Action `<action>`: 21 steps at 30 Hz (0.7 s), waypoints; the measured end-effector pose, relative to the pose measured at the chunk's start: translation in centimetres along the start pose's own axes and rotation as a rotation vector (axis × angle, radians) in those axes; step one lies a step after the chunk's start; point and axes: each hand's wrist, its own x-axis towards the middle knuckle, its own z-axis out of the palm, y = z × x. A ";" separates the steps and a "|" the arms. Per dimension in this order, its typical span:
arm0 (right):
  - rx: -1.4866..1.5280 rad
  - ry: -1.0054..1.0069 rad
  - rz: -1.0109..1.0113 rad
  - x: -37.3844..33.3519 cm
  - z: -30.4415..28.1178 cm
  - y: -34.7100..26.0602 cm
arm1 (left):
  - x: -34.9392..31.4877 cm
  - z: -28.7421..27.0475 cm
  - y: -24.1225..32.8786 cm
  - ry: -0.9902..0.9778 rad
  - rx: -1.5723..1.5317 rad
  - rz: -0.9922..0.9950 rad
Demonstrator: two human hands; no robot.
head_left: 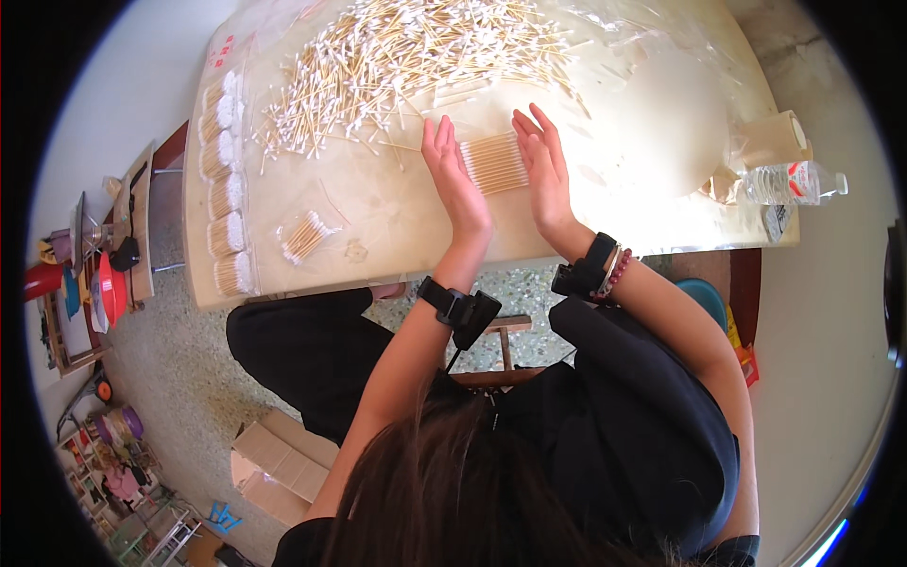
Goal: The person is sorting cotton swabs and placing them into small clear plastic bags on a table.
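Between my two palms lies a neat row of cotton swabs (495,163), side by side on the table with their cotton tips toward my hands. My left hand (455,178) stands on edge at the row's left end, fingers stretched out. Opposite it, my right hand (545,170) is held the same way at the right end, fingers extended. Both palms appear to touch the swab tips. Beyond my hands spreads a large loose heap of cotton swabs (416,61). A small clear bag of swabs (307,236) rests left of my left forearm.
Packed swab bundles (225,196) line the table's left edge. At the right stand a clear plastic bottle (789,182) lying on its side and a beige roll (775,137). The pale table (397,255) ends just before my body. A cardboard box (283,458) sits on the floor.
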 end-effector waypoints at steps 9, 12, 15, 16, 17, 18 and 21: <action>0.018 0.143 0.011 0.0 0.1 -0.2 | 0.1 -0.1 0.5 0.044 0.030 -0.005; 0.024 0.099 0.007 0.6 0.0 -0.2 | 0.0 0.1 0.7 0.099 0.009 -0.031; -0.042 0.020 -0.030 0.6 0.2 -0.1 | -0.1 0.4 0.0 0.074 -0.019 -0.032; -0.044 0.022 -0.031 0.6 0.2 0.0 | -0.2 0.5 -0.1 0.065 0.003 -0.020; -0.050 0.020 -0.033 0.5 0.2 0.1 | -0.2 0.5 -0.2 0.057 0.024 -0.007; -0.055 0.018 -0.034 0.5 0.2 0.2 | -0.2 0.6 -0.2 0.056 0.024 -0.008; -0.021 0.037 -0.023 0.2 0.3 0.2 | -0.2 0.5 -0.1 0.053 0.045 -0.005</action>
